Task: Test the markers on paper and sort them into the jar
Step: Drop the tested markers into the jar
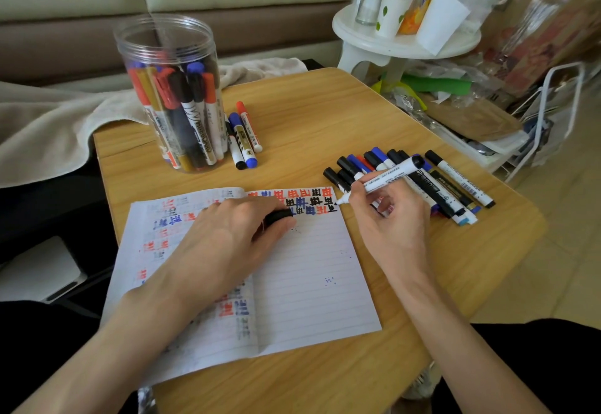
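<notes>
A white-barrelled marker (387, 179) is being pinched in the right hand (387, 218), tip at the lined paper notebook (309, 283); a black cap (279, 217) is being gripped by the left hand (227, 238). The clear plastic jar (169, 88) is being filled, seemingly about halfway; a loose marker pile (439, 182) is awaiting testing.

red, blue and black characters on the white lined notebook (302, 270); table (325, 114) wood-grain tan.

The counter (325, 114) is pale wood-grain, smooth with a soft sheen. The jar (169, 46) is clear glossy plastic — the markers (439, 182) smooth plastic too. The paper (309, 277) is matt, lined; the blanket (48, 127) fuzzy cloth.
</notes>
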A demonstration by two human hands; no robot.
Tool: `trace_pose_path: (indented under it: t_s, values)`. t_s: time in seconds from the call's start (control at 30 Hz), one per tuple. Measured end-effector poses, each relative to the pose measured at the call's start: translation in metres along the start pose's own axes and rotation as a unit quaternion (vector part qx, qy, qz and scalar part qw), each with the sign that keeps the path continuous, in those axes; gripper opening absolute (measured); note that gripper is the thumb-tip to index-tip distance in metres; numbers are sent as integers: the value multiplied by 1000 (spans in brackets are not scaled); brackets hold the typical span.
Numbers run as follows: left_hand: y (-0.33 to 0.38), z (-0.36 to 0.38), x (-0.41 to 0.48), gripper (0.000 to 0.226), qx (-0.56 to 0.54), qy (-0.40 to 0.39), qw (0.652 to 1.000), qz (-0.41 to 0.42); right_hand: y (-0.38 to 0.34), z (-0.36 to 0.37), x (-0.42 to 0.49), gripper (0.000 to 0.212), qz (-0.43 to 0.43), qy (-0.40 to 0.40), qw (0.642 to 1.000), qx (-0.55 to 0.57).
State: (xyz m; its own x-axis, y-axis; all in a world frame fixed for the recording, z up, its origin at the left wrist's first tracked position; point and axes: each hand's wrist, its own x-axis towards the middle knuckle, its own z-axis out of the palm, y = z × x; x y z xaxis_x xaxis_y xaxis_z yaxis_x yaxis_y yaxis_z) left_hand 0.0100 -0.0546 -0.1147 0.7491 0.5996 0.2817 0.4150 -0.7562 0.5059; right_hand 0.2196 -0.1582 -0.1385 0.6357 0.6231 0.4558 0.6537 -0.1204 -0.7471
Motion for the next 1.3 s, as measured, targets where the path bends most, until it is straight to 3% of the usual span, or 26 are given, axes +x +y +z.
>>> trace_pose_path:
  t_s: [0.33,0.67,0.9,1.3]
  values:
    - [-1,0,0,23,-14,7,1000,9,-5,0,-1,14,8,-10,1000,11]
    - [-7,6,6,26,-30,42,999,18,-10,-4,-3,9,35,-11,995,91]
    - [1,3,7,10,-143,67,986,-46,-31,-12,3,14,164,-51,938,300]
    - [-3,-2,8,9,-213,67,972,-71,-37,-10,3,13,181,-102,908,365]
